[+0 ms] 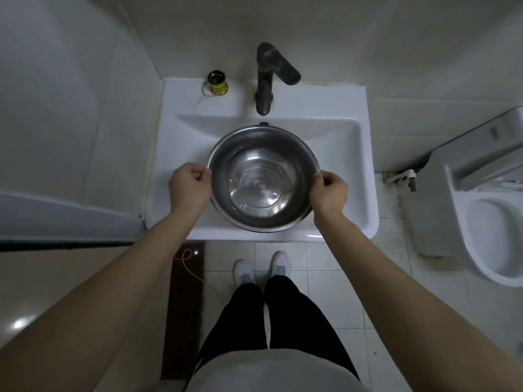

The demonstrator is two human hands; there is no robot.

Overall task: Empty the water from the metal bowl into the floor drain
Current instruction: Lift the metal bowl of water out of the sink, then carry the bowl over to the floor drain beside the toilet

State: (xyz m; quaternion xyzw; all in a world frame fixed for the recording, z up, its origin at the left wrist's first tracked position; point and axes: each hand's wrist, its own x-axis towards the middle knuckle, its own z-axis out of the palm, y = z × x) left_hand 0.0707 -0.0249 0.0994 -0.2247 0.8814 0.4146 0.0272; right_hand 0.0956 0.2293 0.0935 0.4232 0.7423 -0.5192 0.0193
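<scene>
Shiny metal bowl [263,176], glossy white sink [365,193]

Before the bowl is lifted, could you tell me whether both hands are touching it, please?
Touching. The head view shows the left hand and right hand each pinching the metal bowl by its rim.

One view only. Cam was worn on the person's head, wide-angle, and faced fwd and steeply down, nearly vertical: shoes [280,264] and legs showed at bottom centre, right under the lens. Both forearms entered from the bottom corners and converged mid-frame, where left hand [189,184] and right hand [329,190] sat at the rim of the metal bowl [263,182], near the lens, approx. frame centre. White sink [366,171] filled the middle w/ the faucet [264,80] at top centre, by the back wall. Toilet [481,236] was cut off by the right edge. Walls bowed toward the frame edges, i.e. lens distortion.
</scene>
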